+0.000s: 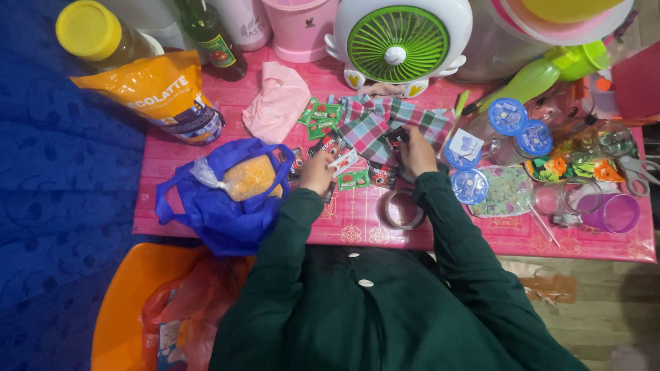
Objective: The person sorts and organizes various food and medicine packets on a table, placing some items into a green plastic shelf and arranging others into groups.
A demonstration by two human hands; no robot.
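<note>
We pinch a small white-and-red sachet point(343, 162) with our left hand point(317, 173). Our right hand point(416, 152) presses closed fingers on a dark sachet point(397, 135) at the plaid cloth point(385, 122). Green sachets point(323, 113) lie at 11 o'clock from the hands, the orange pouch point(159, 93) at 10 o'clock, and the blue bag point(221, 206) at 8 o'clock.

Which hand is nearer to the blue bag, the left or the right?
Left. The left hand is just beside the blue bag, close to its handle. The right hand is farther away, over the checked cloth.
</note>
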